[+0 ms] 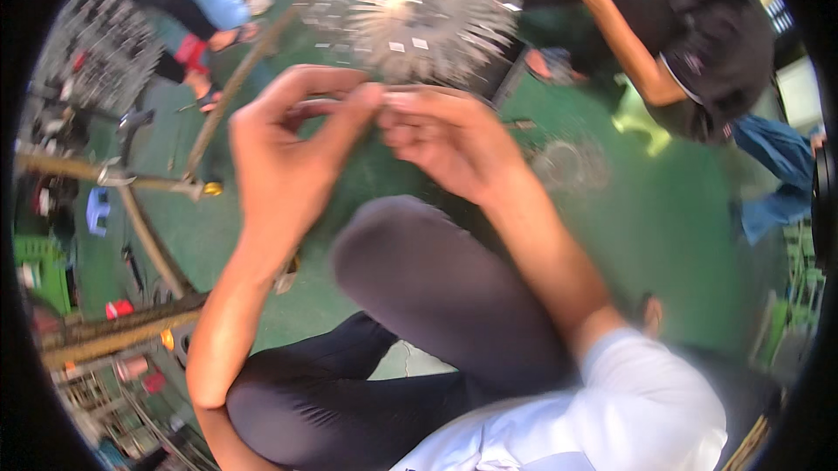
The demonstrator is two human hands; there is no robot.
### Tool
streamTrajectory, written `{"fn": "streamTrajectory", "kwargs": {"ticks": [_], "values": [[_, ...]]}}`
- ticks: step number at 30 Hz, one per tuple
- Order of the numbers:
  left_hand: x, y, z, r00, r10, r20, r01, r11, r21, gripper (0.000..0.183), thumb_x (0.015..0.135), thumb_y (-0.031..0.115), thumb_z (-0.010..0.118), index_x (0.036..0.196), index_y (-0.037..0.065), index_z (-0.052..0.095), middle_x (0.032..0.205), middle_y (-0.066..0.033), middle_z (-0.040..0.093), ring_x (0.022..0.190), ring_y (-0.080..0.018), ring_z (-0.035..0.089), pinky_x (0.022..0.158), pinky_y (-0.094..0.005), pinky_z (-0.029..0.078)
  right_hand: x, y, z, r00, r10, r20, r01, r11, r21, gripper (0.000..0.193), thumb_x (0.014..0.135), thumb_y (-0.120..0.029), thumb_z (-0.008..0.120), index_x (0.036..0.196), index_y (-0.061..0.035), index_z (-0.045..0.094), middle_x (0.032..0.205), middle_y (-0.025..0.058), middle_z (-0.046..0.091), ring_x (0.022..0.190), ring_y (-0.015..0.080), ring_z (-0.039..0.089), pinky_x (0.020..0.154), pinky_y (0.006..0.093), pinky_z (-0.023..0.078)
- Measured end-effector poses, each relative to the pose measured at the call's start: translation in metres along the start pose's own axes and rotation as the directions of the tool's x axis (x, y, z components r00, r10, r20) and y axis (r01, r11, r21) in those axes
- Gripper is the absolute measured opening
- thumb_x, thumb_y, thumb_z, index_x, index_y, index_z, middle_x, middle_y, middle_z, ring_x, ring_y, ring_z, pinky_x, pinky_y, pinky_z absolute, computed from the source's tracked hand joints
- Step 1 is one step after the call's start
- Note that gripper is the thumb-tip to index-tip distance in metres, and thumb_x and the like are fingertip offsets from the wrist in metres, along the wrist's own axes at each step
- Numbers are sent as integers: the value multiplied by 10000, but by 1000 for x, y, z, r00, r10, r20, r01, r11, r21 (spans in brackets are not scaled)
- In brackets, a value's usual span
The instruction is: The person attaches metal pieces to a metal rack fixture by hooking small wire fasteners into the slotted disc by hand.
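Note:
Both hands are raised in front of me, their fingertips meeting above my knee. My left hand (292,144) is pinched, thumb against fingers, with a gap inside the curl. My right hand (449,135) is closed too, thumb and index pressed together beside the left fingertips. Whatever sits between the fingertips is too small and blurred to name. Beyond the hands stands a round rack of pale, fin-like metal strips (436,21), fanned out in a ring.
A person in dark clothes (716,43) sits at the far right near a yellow-green stool (642,117). Another person's legs (218,4) show at the far left. Wooden poles (157,244) frame the left side, near a green crate (44,270). The floor (602,218) is green.

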State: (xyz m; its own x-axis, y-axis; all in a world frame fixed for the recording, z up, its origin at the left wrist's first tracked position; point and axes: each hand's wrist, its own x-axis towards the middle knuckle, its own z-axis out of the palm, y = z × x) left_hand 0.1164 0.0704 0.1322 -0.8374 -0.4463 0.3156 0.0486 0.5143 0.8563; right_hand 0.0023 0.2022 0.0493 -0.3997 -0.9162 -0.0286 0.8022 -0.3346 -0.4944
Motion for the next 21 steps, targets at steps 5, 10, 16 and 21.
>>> {"fn": "streamTrajectory", "kwargs": {"ticks": [5, 10, 16, 21], "values": [[4, -27, -23, 992, -53, -112, 68, 990, 128, 203, 892, 98, 758, 1053, -25, 746, 1021, -77, 734, 933, -108, 649, 889, -235, 482, 13, 27, 2, 998, 31, 57, -40, 987, 153, 277, 928, -194, 679, 1043, 59, 681, 891, 98, 707, 755, 187, 670, 740, 323, 545], [4, -41, -21, 993, -56, -100, 70, 987, 145, 259, 935, 139, 709, 1128, -34, 712, 1005, -121, 740, 972, -161, 682, 956, -311, 505, -61, 33, -115, 972, 223, -79, -143, 288, -947, 299, 917, -279, 680, 885, 15, 724, 707, 62, 675, 625, 136, 633, 588, 310, 505], [4, -49, -30, 994, -57, -89, 70, 986, 154, 238, 943, 186, 703, 1078, -7, 740, 1029, -121, 740, 1058, -182, 669, 1033, -349, 464, -171, 42, -296, 461, -584, -668, -868, -139, -477, 170, 729, -45, 627, 796, 90, 707, 804, 302, 684, 770, 430, 712, 696, 468, 582], [6, -62, -23, 994, -6, -106, 37, 956, 291, 265, 940, 224, 712, 1075, -1, 747, 1056, -130, 740, 1091, -178, 655, 1037, -349, 448, -216, 3, -388, 336, -678, -654, -864, 56, -501, 204, 783, -149, 719, 853, 42, 723, 928, 300, 694, 930, 447, 688, 838, 491, 555]]}}
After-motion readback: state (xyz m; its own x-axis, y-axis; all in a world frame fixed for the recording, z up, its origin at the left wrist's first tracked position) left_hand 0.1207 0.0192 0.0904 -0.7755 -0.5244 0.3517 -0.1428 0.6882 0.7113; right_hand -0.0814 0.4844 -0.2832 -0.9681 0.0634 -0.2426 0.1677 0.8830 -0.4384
